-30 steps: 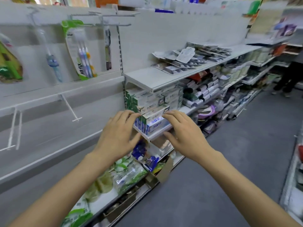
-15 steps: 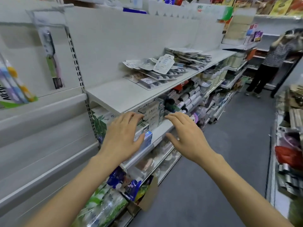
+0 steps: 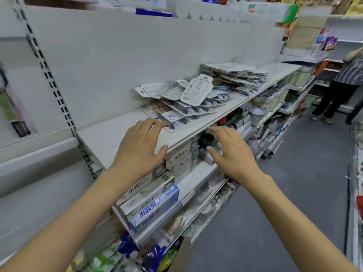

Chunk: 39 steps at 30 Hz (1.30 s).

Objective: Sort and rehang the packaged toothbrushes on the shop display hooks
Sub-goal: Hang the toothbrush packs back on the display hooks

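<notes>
A long white shelf (image 3: pixel 110 138) runs toward two o'clock, carrying heaps of packaged toothbrushes (image 3: pixel 188 103) at its middle. At the pile's seven o'clock the left hand (image 3: pixel 141 148) reaches, fingers relaxed, empty. The right hand (image 3: pixel 233 154), at four o'clock, hovers spread, holding nothing.

white-and-green cardboard toothpaste boxes (image 3: pixel 177 160) under the white shelf: "小苏打" on their front faces | lower white-and-green box (image 3: pixel 137 190): "小苏打" | blue-and-white toothpaste box (image 3: pixel 155 210) at the front: large blue characters, last one "灵", the rest blurred | toothbrush pack print: too small to read
</notes>
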Available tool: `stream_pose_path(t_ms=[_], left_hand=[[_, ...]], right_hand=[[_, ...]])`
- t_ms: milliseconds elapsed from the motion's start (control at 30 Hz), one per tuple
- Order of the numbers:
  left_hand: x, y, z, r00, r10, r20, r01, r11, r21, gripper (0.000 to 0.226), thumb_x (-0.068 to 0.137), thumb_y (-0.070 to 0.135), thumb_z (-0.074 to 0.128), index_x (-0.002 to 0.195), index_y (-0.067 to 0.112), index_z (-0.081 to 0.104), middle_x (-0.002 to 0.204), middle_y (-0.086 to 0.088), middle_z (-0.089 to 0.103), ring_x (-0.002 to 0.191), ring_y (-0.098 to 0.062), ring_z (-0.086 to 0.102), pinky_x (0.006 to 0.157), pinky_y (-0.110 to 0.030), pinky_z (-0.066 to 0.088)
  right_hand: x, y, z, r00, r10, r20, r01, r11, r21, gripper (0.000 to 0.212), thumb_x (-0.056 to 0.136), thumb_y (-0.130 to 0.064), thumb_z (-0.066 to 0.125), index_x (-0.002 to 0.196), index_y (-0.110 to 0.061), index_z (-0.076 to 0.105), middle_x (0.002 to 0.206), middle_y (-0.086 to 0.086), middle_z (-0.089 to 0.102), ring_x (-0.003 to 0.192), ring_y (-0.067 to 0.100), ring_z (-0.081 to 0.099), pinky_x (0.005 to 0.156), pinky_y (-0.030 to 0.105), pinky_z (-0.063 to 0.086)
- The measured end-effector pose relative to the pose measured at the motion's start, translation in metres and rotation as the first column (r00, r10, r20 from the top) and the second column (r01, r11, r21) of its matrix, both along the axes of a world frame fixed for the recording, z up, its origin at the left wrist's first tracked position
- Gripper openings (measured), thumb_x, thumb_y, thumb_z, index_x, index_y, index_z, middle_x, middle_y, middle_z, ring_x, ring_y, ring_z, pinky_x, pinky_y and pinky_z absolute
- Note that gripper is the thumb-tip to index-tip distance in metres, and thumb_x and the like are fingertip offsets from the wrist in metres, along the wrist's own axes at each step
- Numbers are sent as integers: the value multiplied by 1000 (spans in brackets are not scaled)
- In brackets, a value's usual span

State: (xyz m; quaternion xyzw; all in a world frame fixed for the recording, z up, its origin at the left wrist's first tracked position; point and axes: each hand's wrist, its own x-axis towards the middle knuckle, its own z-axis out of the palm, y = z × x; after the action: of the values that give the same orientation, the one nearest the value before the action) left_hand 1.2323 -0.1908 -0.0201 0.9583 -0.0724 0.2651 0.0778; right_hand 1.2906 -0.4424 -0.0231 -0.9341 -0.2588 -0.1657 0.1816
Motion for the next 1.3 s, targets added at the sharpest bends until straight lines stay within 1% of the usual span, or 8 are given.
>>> stream_pose_path(t_ms=[200,433,700,767,867,1033,1133,1300], left_hand=[[75,-2,12,996,88,24,-89,995,40,54,86,17,63,138,22,49,135,-1,52,120,-26,49,95,-40,44],[177,-1,33,958,284,44,-287,949,128,70,75,-6,60,140,21,55,140,-1,55,126,-32,49,91,-45,44],[238,5,23,925,369,-88,-324,890,321,76,84,-8,57,148,31,44,163,7,27,150,-32,23,118,-48,19],[241,6,20,930,361,-65,-320,885,336,75,82,-8,59,145,32,48,161,9,32,149,-32,26,117,-47,20],[239,10,19,951,308,30,-300,893,335,67,75,-9,70,129,29,65,140,9,60,136,-35,46,110,-48,34],[225,7,28,947,272,171,-303,934,188,43,76,-2,69,114,17,73,111,1,74,116,-32,59,97,-45,45],[213,6,40,919,315,235,-318,948,-27,16,95,16,62,108,15,73,94,-2,73,97,-28,60,82,-41,50],[189,13,58,842,483,241,-396,856,-331,15,99,27,56,98,15,64,84,-4,67,82,-28,61,70,-41,45]], right_hand=[[118,-5,8,999,33,-10,-32,996,86,53,100,-36,56,147,-16,43,147,2,47,137,23,39,107,37,37],[244,-2,27,999,31,16,-33,986,166,47,98,-44,55,137,-17,52,134,4,58,122,27,51,82,39,44],[305,21,30,978,110,-174,-52,949,310,63,92,-52,62,139,-14,44,115,8,69,108,34,61,82,45,51],[310,29,31,967,154,-204,-65,920,387,65,88,-48,68,140,-17,42,116,5,69,109,31,62,89,49,51],[314,36,36,917,265,-298,-48,816,576,64,86,-29,76,139,-22,41,107,-5,67,99,19,65,81,37,51],[316,37,46,814,446,-373,38,600,799,69,85,-5,76,143,-19,41,112,-6,66,94,4,65,71,29,56],[317,37,51,794,502,-343,21,541,841,48,85,0,73,128,-15,59,115,-5,72,98,10,71,79,37,62],[306,37,61,804,550,-226,-86,483,871,21,90,-6,69,105,-21,71,103,-8,76,93,10,73,76,28,61]])
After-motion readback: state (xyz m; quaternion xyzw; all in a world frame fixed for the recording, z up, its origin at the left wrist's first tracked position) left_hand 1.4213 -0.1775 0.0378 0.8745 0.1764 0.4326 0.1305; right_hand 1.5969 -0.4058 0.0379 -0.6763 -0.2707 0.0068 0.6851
